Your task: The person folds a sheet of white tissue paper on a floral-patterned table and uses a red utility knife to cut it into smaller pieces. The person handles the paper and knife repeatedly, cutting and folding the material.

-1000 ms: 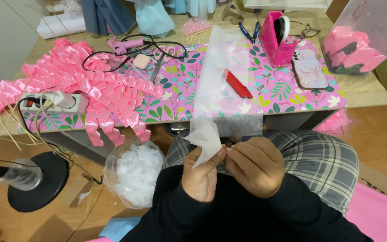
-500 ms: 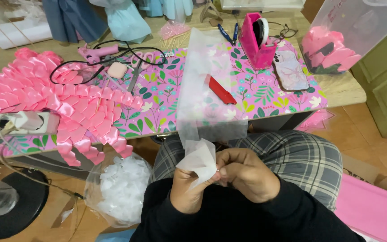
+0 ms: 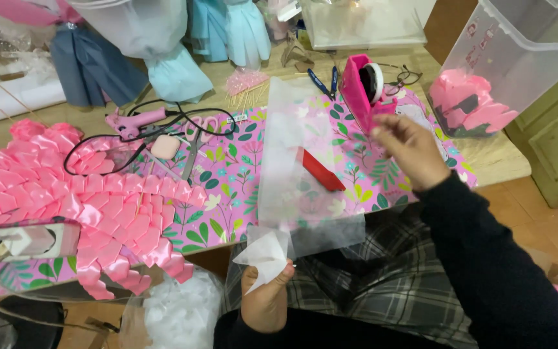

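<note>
A small folded piece of white tulle (image 3: 265, 253) sits low in the view, just in front of the person's lap, pinched at its lower edge between the thumb and fingers of the left hand (image 3: 266, 298), which is closed on it. A long strip of the same sheer white tulle (image 3: 295, 168) runs up from this folded piece across the bench, lying over a red flat object (image 3: 320, 170). The right hand (image 3: 408, 150) is raised well apart from the folded piece, up and to the right, with its fingertips drawn together near a pink tape dispenser (image 3: 364, 87); whether they pinch anything cannot be told. The bench (image 3: 498, 158) is wooden and covered with a pink floral sheet (image 3: 227, 194). On its left side lies a heap of folded pink ribbon petals (image 3: 72, 200), with a pink glue gun (image 3: 134, 121), its black cable and a pair of scissors (image 3: 196, 145) behind them. A clear plastic bin (image 3: 518, 52) holding pink pieces stands at the right. A bag of white pieces (image 3: 175, 313) rests on the floor beside the person's checked trousers (image 3: 382, 284).
</note>
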